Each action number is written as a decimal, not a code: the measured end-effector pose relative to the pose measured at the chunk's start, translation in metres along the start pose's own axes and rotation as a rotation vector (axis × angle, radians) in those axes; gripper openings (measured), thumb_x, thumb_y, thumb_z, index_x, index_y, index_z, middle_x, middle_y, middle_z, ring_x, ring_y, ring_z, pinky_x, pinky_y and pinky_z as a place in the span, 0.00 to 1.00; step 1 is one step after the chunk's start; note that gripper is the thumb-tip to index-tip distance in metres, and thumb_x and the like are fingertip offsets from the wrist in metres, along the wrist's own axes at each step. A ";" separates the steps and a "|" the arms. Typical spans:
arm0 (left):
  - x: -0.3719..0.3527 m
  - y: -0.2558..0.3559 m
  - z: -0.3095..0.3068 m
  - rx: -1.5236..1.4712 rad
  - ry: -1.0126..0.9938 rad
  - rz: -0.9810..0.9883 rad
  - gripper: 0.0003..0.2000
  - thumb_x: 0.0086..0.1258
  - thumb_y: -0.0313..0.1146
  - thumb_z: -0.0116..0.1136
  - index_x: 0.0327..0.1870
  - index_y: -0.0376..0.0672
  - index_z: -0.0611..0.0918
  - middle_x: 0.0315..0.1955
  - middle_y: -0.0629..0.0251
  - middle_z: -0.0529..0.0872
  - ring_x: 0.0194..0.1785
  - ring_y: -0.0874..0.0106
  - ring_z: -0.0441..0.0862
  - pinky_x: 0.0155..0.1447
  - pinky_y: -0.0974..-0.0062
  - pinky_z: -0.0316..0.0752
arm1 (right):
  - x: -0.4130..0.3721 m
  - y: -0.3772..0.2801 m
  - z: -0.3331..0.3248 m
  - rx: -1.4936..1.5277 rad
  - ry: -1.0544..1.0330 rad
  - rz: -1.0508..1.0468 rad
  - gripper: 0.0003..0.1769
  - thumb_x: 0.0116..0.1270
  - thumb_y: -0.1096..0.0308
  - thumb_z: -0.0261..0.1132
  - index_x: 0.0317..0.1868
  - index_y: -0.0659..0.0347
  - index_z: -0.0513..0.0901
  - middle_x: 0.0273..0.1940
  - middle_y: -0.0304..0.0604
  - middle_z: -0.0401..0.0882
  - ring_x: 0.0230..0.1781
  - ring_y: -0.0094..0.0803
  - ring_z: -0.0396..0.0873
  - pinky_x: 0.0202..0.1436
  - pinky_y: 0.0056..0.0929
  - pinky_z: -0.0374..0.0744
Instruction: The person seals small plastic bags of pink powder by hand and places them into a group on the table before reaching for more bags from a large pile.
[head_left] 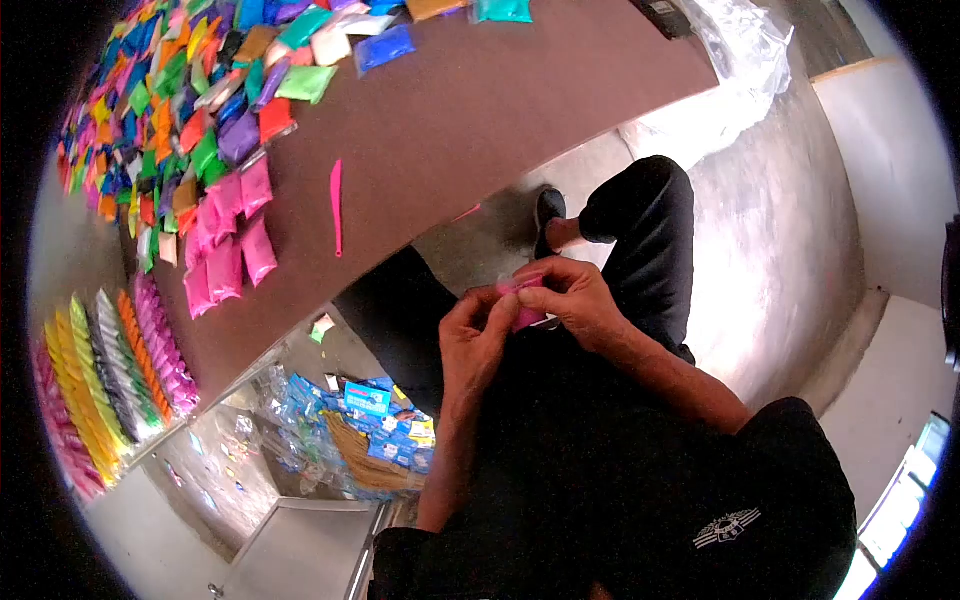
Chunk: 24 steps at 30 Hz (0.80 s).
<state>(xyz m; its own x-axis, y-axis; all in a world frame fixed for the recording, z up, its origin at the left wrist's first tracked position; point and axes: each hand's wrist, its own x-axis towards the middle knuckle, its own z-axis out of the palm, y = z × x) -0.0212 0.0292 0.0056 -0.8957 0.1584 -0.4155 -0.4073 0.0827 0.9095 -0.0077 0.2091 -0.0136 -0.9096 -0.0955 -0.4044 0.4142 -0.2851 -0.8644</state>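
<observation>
Hands: my left hand (478,338) and right hand (572,300) both pinch one small pink plastic sachet (524,318).
Edge: brown bench (450,130) rim runs near, clear of both hands.

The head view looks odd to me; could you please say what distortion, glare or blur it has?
Head view: strong fisheye, black corners, table edge bowed; glare washes out the floor at right; the packet pinched by the left hand and right hand is slightly soft.
</observation>
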 end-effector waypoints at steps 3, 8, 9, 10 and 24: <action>0.004 -0.005 0.003 0.016 -0.024 0.015 0.10 0.77 0.34 0.66 0.48 0.35 0.88 0.37 0.67 0.89 0.39 0.80 0.81 0.43 0.80 0.77 | -0.004 -0.005 -0.003 -0.072 -0.012 0.051 0.16 0.73 0.66 0.70 0.56 0.64 0.85 0.48 0.40 0.86 0.45 0.24 0.83 0.53 0.27 0.82; 0.006 -0.001 0.013 0.162 -0.027 0.169 0.09 0.77 0.32 0.66 0.48 0.35 0.87 0.38 0.67 0.89 0.39 0.80 0.82 0.44 0.80 0.77 | -0.006 -0.005 -0.011 0.041 0.010 0.082 0.17 0.73 0.63 0.72 0.54 0.65 0.87 0.45 0.38 0.88 0.43 0.23 0.84 0.50 0.25 0.82; 0.005 0.003 0.017 0.159 -0.014 0.138 0.09 0.77 0.32 0.66 0.48 0.35 0.87 0.37 0.67 0.89 0.40 0.80 0.83 0.45 0.80 0.78 | -0.005 -0.006 -0.015 0.044 0.007 0.077 0.17 0.73 0.63 0.72 0.54 0.65 0.87 0.45 0.38 0.88 0.43 0.23 0.84 0.50 0.25 0.82; 0.005 0.005 0.020 0.156 -0.001 0.107 0.09 0.77 0.32 0.66 0.48 0.35 0.87 0.37 0.67 0.89 0.40 0.80 0.83 0.45 0.80 0.78 | -0.005 -0.006 -0.019 0.049 -0.015 0.079 0.15 0.73 0.63 0.71 0.54 0.64 0.87 0.45 0.38 0.88 0.43 0.23 0.83 0.51 0.26 0.81; 0.002 0.014 0.032 0.099 -0.029 0.069 0.07 0.76 0.30 0.67 0.46 0.35 0.86 0.35 0.68 0.89 0.40 0.80 0.83 0.46 0.79 0.78 | -0.003 -0.001 -0.032 0.176 -0.054 0.097 0.13 0.75 0.62 0.68 0.52 0.62 0.87 0.46 0.38 0.86 0.46 0.24 0.82 0.51 0.27 0.81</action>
<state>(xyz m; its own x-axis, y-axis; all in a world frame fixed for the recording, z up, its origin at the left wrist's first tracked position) -0.0234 0.0619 0.0174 -0.9147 0.1955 -0.3536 -0.3241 0.1676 0.9311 -0.0049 0.2402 -0.0210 -0.8680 -0.1799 -0.4628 0.4923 -0.4338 -0.7546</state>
